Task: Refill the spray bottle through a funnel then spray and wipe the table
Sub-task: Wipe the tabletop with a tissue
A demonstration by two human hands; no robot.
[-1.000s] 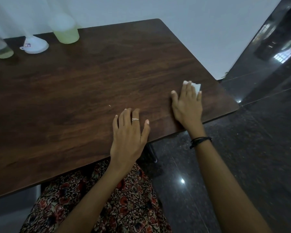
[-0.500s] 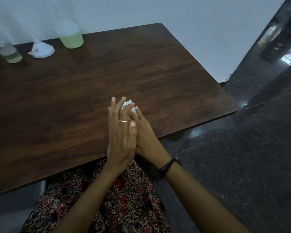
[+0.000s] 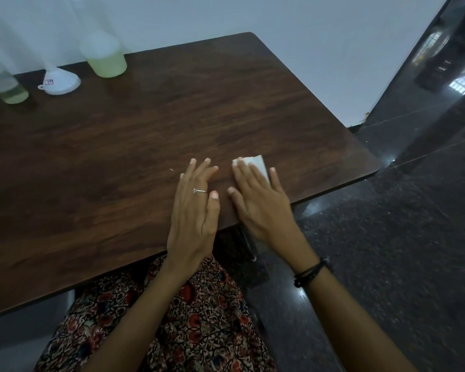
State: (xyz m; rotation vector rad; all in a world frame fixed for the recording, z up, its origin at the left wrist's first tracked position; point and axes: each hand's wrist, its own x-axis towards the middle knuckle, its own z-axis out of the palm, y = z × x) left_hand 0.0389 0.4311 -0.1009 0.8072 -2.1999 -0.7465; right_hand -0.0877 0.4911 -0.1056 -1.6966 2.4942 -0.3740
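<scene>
Table [image 3: 118, 162]: right hand [image 3: 258, 200] flat, fingers straight, covering most of white cloth [image 3: 261, 165]; left hand [image 3: 196, 208] flat alongside.

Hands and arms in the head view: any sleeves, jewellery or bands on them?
No sleeves: both forearms are bare as far as the view shows. The left hand wears a thin silver ring on one finger. The right hand has no ring in view; its wrist carries dark cord bands, seemingly more than one strand.
</scene>
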